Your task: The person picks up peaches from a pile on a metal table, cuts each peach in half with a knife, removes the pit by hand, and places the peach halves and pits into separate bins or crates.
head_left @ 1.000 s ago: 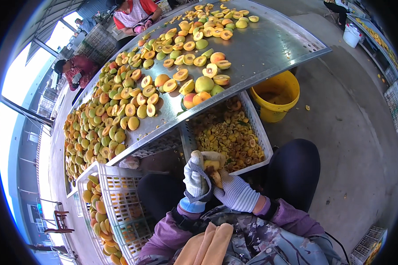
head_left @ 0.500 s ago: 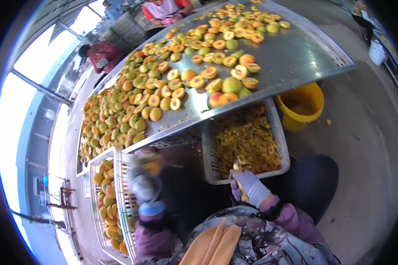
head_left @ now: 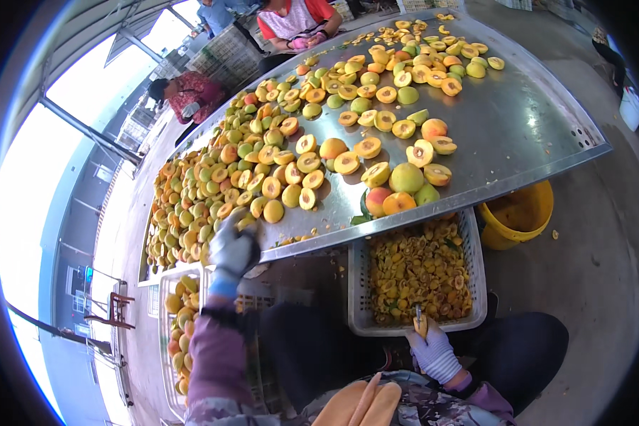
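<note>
Halved peach-like fruit (head_left: pixel 213 181), yellow and green with brown centres, lies heaped on the metal table (head_left: pixel 504 117). My left hand (head_left: pixel 231 248), in a whitish glove with a blue cuff, reaches to the heap's near edge; its fingers are smeared by motion. Low on the right, my right hand (head_left: pixel 433 353), also gloved, is closed round a small hand tool (head_left: pixel 420 323) with a yellowish handle and a metal tip. The tool stands over the near rim of a pale plastic crate (head_left: pixel 357 284) holding yellow-brown fruit scraps (head_left: pixel 419 273).
At the left below the table stands a white basket (head_left: pixel 165 298) of fruit halves (head_left: pixel 181 326). A yellow bucket (head_left: pixel 518 216) is right of the scrap crate. Two people (head_left: pixel 302 21) (head_left: pixel 192 96) sit along the table's far side. A larger fruit cluster (head_left: pixel 405 181) lies by the near edge.
My left hand has moved up from beside the white basket to the fruit on the table. My right hand keeps its tool near the scrap crate. The view has shifted.
</note>
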The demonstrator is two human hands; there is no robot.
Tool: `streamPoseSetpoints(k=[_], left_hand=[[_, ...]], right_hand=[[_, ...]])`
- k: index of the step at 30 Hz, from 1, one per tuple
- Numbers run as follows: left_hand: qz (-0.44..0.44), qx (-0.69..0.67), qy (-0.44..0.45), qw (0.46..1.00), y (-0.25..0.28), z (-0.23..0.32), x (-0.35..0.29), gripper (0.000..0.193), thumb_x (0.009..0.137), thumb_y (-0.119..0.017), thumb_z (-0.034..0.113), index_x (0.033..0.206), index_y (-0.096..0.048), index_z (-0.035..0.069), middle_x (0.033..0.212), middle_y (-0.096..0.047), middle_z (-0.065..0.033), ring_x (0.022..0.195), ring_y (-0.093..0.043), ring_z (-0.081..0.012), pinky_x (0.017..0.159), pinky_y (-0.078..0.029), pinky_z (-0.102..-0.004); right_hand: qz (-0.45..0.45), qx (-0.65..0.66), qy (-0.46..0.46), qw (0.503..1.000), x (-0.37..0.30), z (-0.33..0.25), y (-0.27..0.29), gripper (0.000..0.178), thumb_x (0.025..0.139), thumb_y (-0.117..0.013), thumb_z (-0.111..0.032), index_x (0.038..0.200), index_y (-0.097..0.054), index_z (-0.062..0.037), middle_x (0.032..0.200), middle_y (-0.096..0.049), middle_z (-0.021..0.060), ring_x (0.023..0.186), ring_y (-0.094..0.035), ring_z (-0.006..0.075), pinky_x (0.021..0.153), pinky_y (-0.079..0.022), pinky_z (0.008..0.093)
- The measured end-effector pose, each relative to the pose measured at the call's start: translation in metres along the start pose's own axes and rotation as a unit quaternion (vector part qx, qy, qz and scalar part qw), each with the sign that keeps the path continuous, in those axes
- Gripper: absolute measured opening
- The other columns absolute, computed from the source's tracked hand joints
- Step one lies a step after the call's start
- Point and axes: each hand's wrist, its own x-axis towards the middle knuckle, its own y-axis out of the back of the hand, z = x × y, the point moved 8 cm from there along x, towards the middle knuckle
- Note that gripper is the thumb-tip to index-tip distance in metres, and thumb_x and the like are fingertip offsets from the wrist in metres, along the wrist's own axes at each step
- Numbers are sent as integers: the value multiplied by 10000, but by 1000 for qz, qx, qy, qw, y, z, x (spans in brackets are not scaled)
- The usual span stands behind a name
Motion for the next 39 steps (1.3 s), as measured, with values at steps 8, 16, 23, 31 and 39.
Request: streamPoseSetpoints(k=[8,16,23,31,39], left_hand=[[-73,170,-31,982,-148,38,71,517,713,-704,385,1124,-601,88,1070,-623,-189,1032,-596,-325,892,-466,-403],[-324,-622,125,701,-148,78,-46,305,916,-557,192,1134,-476,-4,1119,-586,-160,873,-646,-240,685,-557,-341],[-381,-705,102,589,-149,117,-177,664,915,-405,595,1133,-534,-19,1009,-614,-138,921,-602,-203,807,-499,-323],[-299,-678,90,666,-134,128,-214,672,913,-402,603,912,-610,-36,814,-635,-135,614,-608,-193,559,-502,-264],[-330,-636,-132,685,-101,151,-213,636,921,-461,540,800,-616,-65,720,-636,-164,590,-611,-212,566,-511,-298]], right_hand=[[50,12,-54,997,4,0,17,308,855,-614,-234,1007,-495,6,626,-580,163,551,-617,290,510,-484,380],[150,-158,139,966,-11,-72,19,312,827,-627,-190,1039,-481,-15,691,-577,231,630,-586,434,524,-467,451],[155,-254,297,908,-35,-115,-11,311,834,-629,-225,953,-441,-6,559,-577,129,483,-590,335,427,-464,428],[90,-268,258,924,-50,-104,-24,388,845,-603,-231,1080,-445,35,595,-586,178,524,-596,374,477,-490,449],[-72,-102,274,954,-62,-106,-33,325,872,-579,-258,984,-506,39,764,-605,248,723,-608,431,634,-503,466]])
